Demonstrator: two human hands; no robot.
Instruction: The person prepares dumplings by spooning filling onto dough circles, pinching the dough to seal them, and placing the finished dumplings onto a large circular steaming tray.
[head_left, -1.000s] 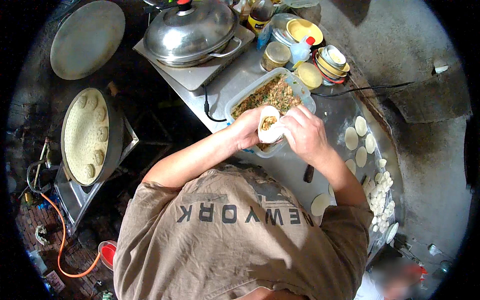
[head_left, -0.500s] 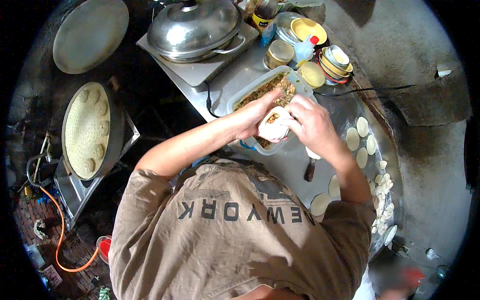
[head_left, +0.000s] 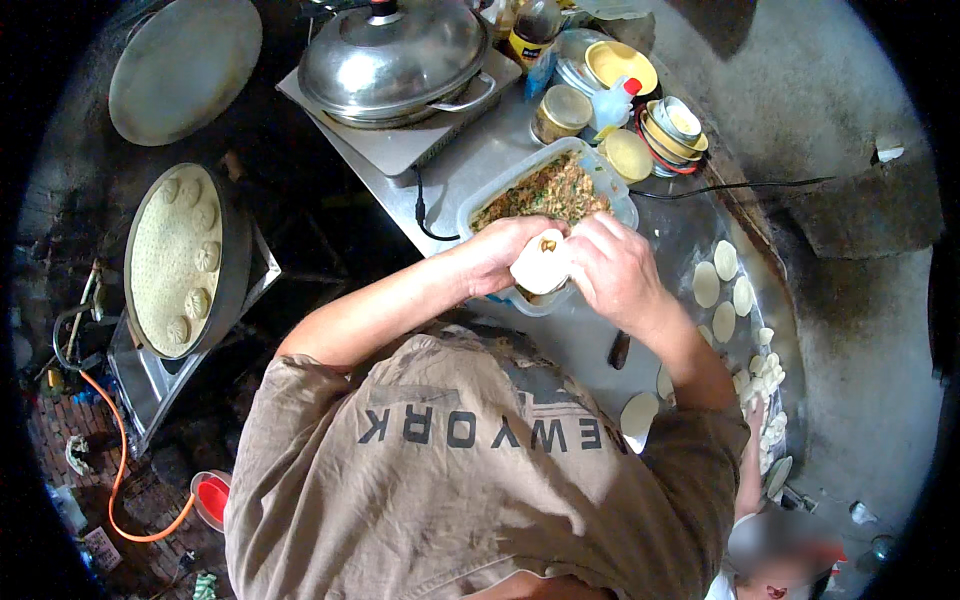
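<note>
Between both hands is a filled bun (head_left: 540, 270) of white dough, its top partly gathered, with brown filling showing through a small opening. My left hand (head_left: 500, 252) cups it from the left, fingers wrapped under it. With bent fingers, my right hand (head_left: 612, 262) pinches the dough's edge on the right side; the fingertips are partly hidden. Just beyond the hands, a clear plastic tub (head_left: 624, 208) holds chopped filling (head_left: 550, 190). A dark-handled tool (head_left: 620, 350) lies on the metal table near my right forearm.
Round dough wrappers (head_left: 706, 285) and small dough pieces (head_left: 765, 380) lie at right, where another person's arm (head_left: 752, 455) reaches in. A steamer (head_left: 165, 260) with several pleated buns stands left. A lidded pan (head_left: 395, 60) sits on a cooker; stacked bowls (head_left: 675, 130) and jars stand at the back.
My hands have drawn slightly nearer, uncovering more filling in the tub. The bun's opening looks smaller. The other person's arm has come in at the lower right.
</note>
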